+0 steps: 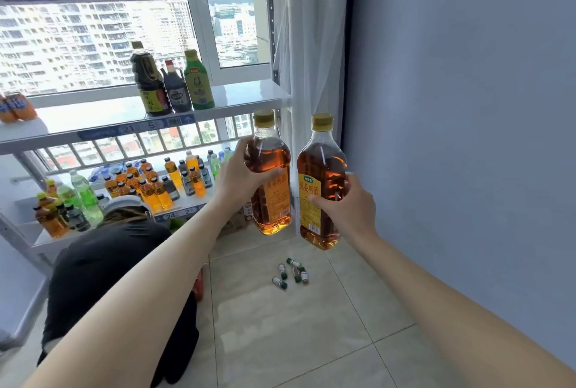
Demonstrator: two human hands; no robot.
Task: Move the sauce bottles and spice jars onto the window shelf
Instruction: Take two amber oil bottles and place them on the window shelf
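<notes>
My left hand (pixel 240 174) grips an amber bottle with a yellow cap (pixel 270 166), held upright in the air below the right end of the window shelf (pixel 246 98). My right hand (pixel 346 200) grips a second amber bottle (pixel 321 175) beside it, also upright. On the shelf stand two dark sauce bottles (pixel 149 82), (pixel 176 88) and a green bottle (pixel 198 80). Several small spice jars with green caps (pixel 293 272) lie scattered on the floor tiles.
A person in a black top and cap (pixel 118 250) crouches at the lower left by the bottom shelf, which holds many drink bottles (pixel 149 182). Orange cans (pixel 17 107) sit at the shelf's left end. A white curtain (pixel 311 45) and blue wall (pixel 467 107) close off the right.
</notes>
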